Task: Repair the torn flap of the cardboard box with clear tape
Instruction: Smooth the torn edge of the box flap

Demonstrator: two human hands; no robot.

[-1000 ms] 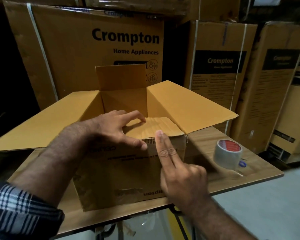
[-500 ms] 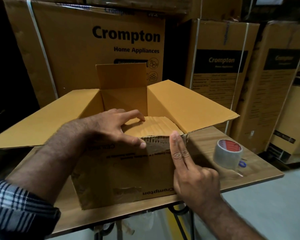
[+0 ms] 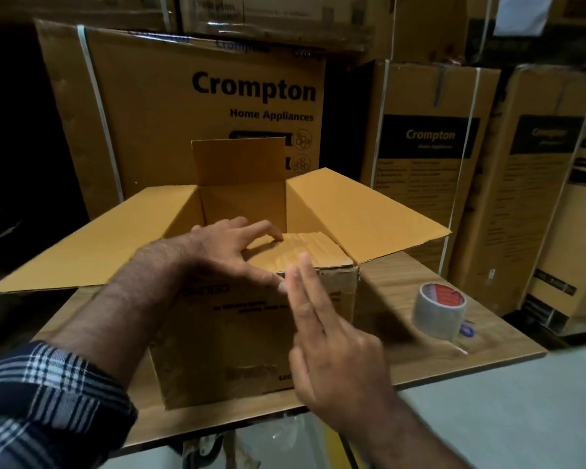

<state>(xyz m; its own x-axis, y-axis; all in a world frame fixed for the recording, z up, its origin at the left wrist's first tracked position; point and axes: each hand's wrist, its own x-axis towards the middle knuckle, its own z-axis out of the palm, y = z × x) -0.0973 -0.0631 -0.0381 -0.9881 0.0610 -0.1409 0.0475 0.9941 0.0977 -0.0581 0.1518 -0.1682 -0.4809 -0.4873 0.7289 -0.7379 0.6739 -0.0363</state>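
Note:
An open cardboard box [image 3: 237, 336] stands on a wooden table [image 3: 396, 292]. Its near flap [image 3: 315, 250] is folded inward, ribbed and worn, with a ragged crease along the front top edge. My left hand [image 3: 230, 252] is spread over the flap, fingertips on top and thumb against the front edge. My right hand [image 3: 332, 343] has index and middle fingers straight, their tips pressed on that front edge beside my left thumb. A roll of clear tape [image 3: 438, 311] with a red core label stands on the table to the right.
The box's long side flaps [image 3: 92, 252] [image 3: 369, 214] splay outward and the far flap [image 3: 239, 162] stands upright. A small blue object [image 3: 466, 330] lies behind the roll. Stacked Crompton cartons [image 3: 183, 106] wall in the back and right. The table's edge runs close below the box.
My right hand's two fingers slid right along the front top edge toward the corner, then back left to beside my left thumb. My left hand stayed on the flap.

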